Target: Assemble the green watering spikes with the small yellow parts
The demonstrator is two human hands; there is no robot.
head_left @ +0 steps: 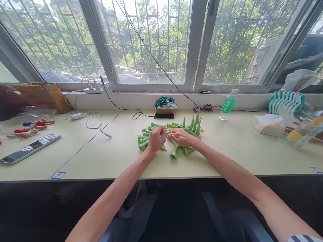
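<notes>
Green plastic cone-shaped pieces lie in a loose pile on the pale table, several with their hollow round ends turned toward me. My left hand [156,138] is closed in a pinch over the left part of the pile; what its fingers hold is too small to make out. Close beside it, my right hand [182,137] is palm down with bent fingers pressed together, its grasp hidden. A green cone [174,153] lies just below my right hand. To the right, several pointed green cones [196,123] stand upright near small yellow pieces [201,130].
Behind the pile are a black phone [164,116] and a small box [166,109] of green material. A water bottle [227,105] stands at back right. Leftward lie a white cable [101,129], a long dark-and-silver device [30,149] and wooden toys [27,129]. The table's front edge [101,179] is near.
</notes>
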